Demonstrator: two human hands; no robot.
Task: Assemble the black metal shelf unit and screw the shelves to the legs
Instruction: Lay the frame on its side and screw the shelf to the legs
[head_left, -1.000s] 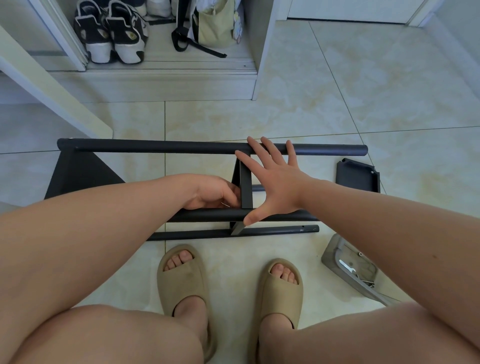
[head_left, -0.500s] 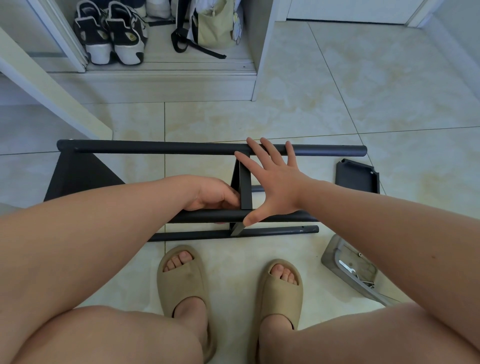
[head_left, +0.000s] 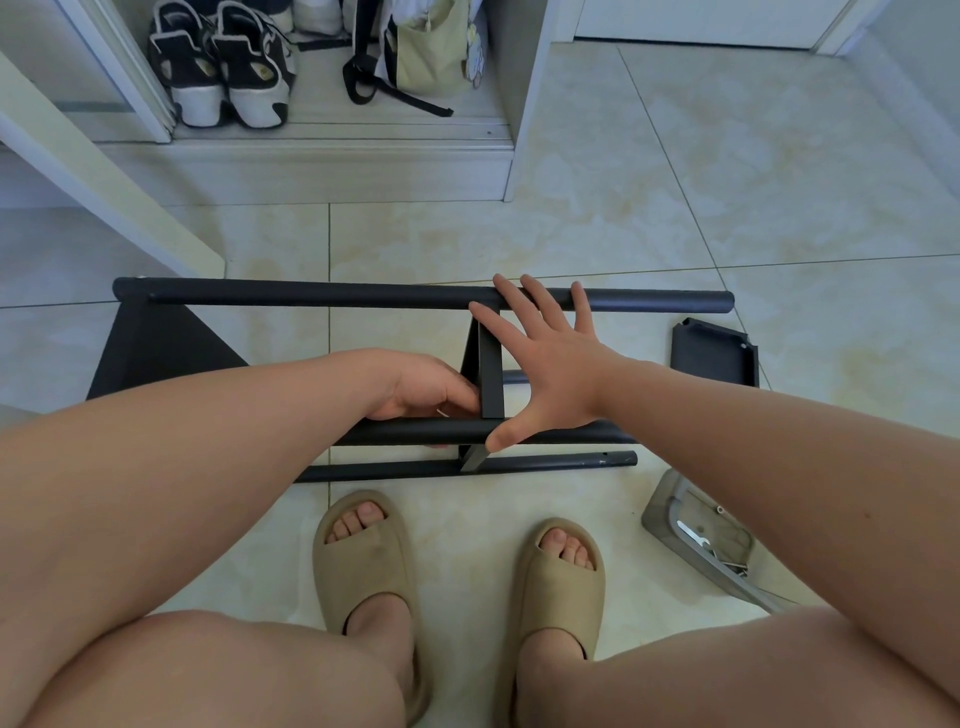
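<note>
Black shelf unit (head_left: 311, 299) lies on its side on the floor (head_left: 675, 208). Right hand (head_left: 550, 374), fingers spread straight, spans two of its legs (head_left: 649, 301); left hand (head_left: 421, 387) curls beside its middle shelf (head_left: 491, 379), hold unclear.

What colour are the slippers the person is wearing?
The slippers are plain beige, with no pattern; the head view, the only one, shows them clearly.

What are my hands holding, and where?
Right hand, spread open, braces the middle shelf between two legs. Left hand curls at its near corner; contents unclear.
</note>
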